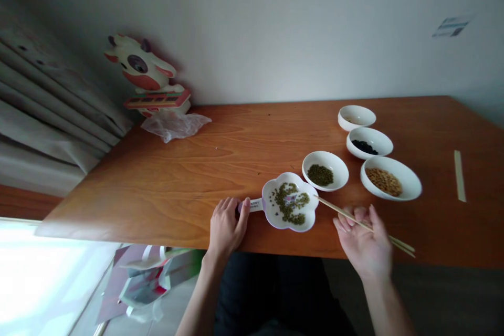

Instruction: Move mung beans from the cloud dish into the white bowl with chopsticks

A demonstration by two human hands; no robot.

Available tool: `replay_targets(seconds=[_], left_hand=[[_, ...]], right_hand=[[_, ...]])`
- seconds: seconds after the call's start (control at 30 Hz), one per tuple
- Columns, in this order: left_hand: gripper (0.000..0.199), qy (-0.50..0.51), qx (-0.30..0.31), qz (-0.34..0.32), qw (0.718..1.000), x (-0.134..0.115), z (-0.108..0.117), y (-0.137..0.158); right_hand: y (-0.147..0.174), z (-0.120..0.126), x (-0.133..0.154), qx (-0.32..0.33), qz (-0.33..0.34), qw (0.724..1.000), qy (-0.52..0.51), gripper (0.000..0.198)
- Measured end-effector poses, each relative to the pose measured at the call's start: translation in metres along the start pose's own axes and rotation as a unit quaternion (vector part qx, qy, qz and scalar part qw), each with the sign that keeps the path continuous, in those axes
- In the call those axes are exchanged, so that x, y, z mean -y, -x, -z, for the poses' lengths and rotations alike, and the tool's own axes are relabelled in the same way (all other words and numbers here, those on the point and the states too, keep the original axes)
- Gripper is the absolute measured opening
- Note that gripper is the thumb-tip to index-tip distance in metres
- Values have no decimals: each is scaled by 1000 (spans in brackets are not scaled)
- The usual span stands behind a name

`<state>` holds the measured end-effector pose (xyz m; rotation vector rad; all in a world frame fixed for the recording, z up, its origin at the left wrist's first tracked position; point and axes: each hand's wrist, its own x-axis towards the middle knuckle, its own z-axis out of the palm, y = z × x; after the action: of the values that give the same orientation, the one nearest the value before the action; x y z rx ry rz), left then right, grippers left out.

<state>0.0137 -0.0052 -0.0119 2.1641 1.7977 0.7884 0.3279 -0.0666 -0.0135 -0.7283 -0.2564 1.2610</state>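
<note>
My left hand [229,224] is closed round the handle of a white flower-shaped dish [269,215] with a purple rim, which rests on the table. Small green beans [289,202] lie scattered inside it, around a printed picture on its bottom. In my right hand [366,241] is a pair of chopsticks [342,212], palm partly turned up; their tips are at the dish's right edge. Just behind the dish stands a white bowl [339,169] with a heap of green beans [320,174].
On the right, white bowls hold yellowish beans [384,181], dark beans [364,146] and something pale [349,119]. A paper strip [459,176] lies farther right. A cow toy [147,71] and plastic bag [175,125] sit back left. Bags [147,278] are on the floor.
</note>
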Motion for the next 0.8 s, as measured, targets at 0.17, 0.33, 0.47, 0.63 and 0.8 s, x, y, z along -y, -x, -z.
replay_targets(seconds=[0.17,0.33,0.47,0.63,0.8], left_hand=[[36,43,52,-2,998,0,8,3],[31,44,71,2,996,-4,12,8],[33,57,93,9,994,-3,13,9],[30,57,114,1,992,0,16,8],[32,70,103,3,992,-2,17,10]], right_hand=[[-1,-4,-10,-6,66,994,83,33],[-3,-16,-22,14,86,981,171,34],[-3,-20,-27,24,77,977,197,36],[9,-8,-21,17,67,975,210,39],[20,3,-8,23,44,973,227,41]])
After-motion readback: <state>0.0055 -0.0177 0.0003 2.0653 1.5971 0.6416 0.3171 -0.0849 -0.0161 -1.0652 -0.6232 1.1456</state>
